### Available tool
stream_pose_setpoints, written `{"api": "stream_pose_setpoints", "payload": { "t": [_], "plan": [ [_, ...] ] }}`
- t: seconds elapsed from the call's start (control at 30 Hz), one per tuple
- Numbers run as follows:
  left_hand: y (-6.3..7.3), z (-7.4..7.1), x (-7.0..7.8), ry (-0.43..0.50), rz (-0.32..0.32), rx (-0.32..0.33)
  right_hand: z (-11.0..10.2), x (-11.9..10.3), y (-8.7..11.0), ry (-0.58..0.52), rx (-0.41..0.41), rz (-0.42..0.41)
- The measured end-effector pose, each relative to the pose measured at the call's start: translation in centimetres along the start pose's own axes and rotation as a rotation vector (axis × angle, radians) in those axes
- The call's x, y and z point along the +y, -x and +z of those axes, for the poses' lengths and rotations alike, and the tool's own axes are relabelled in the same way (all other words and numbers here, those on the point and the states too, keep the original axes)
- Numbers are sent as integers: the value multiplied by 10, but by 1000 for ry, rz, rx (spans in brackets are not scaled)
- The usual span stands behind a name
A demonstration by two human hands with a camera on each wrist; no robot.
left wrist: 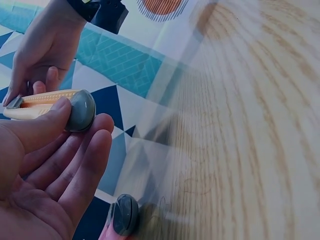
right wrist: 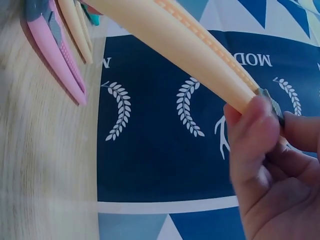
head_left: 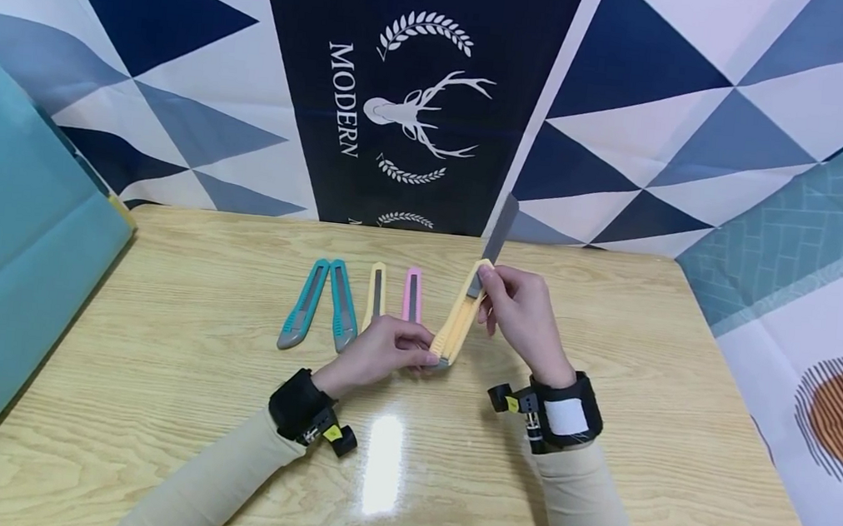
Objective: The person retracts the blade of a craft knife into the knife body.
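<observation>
Both hands hold a yellow utility knife (head_left: pixel 453 326) raised at a slant above the table, its long grey blade (head_left: pixel 501 232) sticking far out of the upper end. My left hand (head_left: pixel 382 348) pinches the lower end; in the left wrist view the thumb lies beside the rounded grey end cap (left wrist: pixel 82 111). Near the blade end, my right hand (head_left: pixel 530 316) pinches the knife between thumb and fingers by the grey slider piece. Behind the left hand lies a pink utility knife (head_left: pixel 413 289), and a second yellow one (head_left: pixel 377 288) is partly covered by that hand.
Two teal utility knives (head_left: pixel 303 303) lie left of the yellow one on the wooden table (head_left: pixel 180 359). A patterned cloth (head_left: pixel 413 187) with a deer print hangs behind the table's far edge. A teal panel (head_left: pixel 9 244) stands along the left side.
</observation>
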State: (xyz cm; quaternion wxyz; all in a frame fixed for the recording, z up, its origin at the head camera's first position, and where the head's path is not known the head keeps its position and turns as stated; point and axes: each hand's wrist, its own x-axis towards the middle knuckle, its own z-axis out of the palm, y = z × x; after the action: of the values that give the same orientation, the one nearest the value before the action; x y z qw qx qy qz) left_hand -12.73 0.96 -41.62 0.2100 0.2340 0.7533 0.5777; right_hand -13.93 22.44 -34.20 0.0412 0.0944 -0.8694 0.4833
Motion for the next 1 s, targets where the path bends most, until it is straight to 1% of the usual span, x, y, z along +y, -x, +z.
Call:
{"api": "stream_pose_setpoints", "payload": {
  "t": [0.13,0.3,0.67,0.83,1.0],
  "plan": [
    [0,2,0,18,11,-16,1,-1,1,-17,-9,-11],
    [0,3,0,28,6,-11,2,-2,2,-21,-9,-13],
    [-1,1,-1,-32,-17,23,4,-1,1,-40,-9,3],
    [-2,1,0,-21,-29,27,4,1,0,-19,-5,8],
    [-2,1,-1,-12,-38,26,6,0,-1,1,-2,-8]
  ]
}}
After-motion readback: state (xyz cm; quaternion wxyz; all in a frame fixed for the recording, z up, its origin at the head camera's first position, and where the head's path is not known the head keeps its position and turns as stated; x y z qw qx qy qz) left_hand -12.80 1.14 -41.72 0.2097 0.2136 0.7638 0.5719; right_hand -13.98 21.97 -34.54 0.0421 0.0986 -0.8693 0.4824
